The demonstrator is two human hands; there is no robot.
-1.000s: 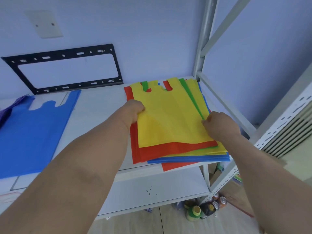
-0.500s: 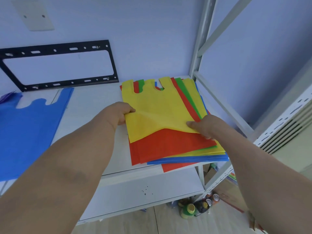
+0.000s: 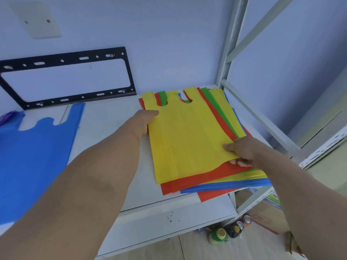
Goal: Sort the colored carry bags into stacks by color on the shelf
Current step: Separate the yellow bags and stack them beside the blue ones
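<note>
A yellow carry bag [image 3: 185,139] lies on top of a mixed pile of red, green, yellow and blue bags [image 3: 216,182] at the right end of the white shelf [image 3: 112,128]. My left hand [image 3: 144,121] grips the yellow bag's left edge. My right hand [image 3: 242,151] pinches its lower right corner, thumb on top and fingers underneath, lifting that corner off the red bag below. A stack of blue bags [image 3: 33,152] lies at the shelf's left end, with a purple bag [image 3: 9,116] peeking out beyond it.
A black metal wall bracket [image 3: 65,77] leans against the wall behind the shelf. White shelf uprights and braces [image 3: 227,53] stand at the right. A lower shelf board [image 3: 169,222] sits below. Bottles and cans [image 3: 229,229] stand on the floor underneath.
The yellow bag's folded-up lower edge has dropped flat again. My right hand moved to the lower right corner and slipped fingers beneath it. My left hand slid up along the left edge.
</note>
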